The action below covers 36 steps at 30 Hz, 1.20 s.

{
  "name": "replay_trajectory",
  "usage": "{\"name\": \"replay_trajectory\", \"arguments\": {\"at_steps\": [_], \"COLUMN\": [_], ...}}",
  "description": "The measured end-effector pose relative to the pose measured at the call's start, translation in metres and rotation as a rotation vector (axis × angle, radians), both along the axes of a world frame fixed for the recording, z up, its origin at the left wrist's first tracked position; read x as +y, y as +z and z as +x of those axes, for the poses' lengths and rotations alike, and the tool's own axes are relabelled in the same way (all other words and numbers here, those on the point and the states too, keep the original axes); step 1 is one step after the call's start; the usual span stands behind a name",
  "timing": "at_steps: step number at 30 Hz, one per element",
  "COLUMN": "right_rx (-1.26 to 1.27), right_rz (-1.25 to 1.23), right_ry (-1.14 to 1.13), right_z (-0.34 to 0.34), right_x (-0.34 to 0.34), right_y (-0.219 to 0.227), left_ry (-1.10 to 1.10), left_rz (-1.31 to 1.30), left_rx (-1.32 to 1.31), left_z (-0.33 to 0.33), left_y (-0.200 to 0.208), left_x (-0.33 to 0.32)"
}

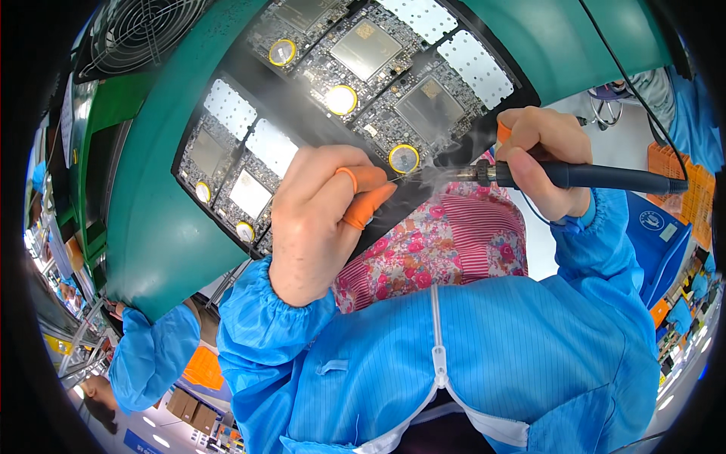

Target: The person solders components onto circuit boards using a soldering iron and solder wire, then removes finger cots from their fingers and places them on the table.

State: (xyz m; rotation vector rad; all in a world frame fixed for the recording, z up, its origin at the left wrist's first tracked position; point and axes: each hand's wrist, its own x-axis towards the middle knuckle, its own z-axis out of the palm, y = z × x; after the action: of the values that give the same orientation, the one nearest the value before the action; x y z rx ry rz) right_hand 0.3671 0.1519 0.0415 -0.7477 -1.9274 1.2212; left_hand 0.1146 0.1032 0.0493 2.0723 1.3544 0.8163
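Where the tip of the soldering iron (pixel 529 175) meets the edge of a round yellow-rimmed coin cell (pixel 404 158) on a circuit board (pixel 423 113), a wisp of smoke rises. That board sits with several others in a black tray (pixel 234 72) on a green mat (pixel 151 219). The right hand (pixel 546 155) is closed around the iron's dark handle, fingers wrapped over it, an orange finger cot showing on one finger. The left hand (pixel 321 212) is curled just beside the coin cell, its orange-cotted fingertips (pixel 363 208) pinched together near the iron's tip; whether a thin solder wire runs between them cannot be told. Both forearms wear blue smock sleeves (pixel 597 250), and a floral cloth (pixel 439 242) lies beneath the hands. A fan grille (pixel 144 30) stands at the far left, and another person's blue sleeve (pixel 151 352) shows at the lower left.
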Motion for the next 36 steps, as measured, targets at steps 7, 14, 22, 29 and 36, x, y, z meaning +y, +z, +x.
{"name": "replay_trajectory", "arguments": {"at_steps": [7,14,22,29,36], "right_rx": [0.077,0.190,0.181,0.106,0.117], "right_rz": [-0.084,-0.086,-0.053,-0.040,-0.057], "right_ry": [0.010,-0.008,0.002,-0.001,-0.022], "right_z": [0.007,0.001,-0.001,-0.002,-0.006], "right_x": [0.007,0.027,0.034,0.034,0.034], "right_y": [0.002,-0.003,-0.009,-0.010,-0.010], "left_ry": [0.166,0.190,0.137,0.134,0.098], "left_rz": [0.091,0.085,0.107,0.089,0.099], "left_rx": [-0.102,0.043,0.053,0.035,0.082], "left_z": [-0.009,-0.017,-0.004,0.001,-0.001], "left_y": [0.002,0.008,-0.001,-0.005,-0.003], "left_x": [-0.002,0.000,0.003,0.006,0.011]}}
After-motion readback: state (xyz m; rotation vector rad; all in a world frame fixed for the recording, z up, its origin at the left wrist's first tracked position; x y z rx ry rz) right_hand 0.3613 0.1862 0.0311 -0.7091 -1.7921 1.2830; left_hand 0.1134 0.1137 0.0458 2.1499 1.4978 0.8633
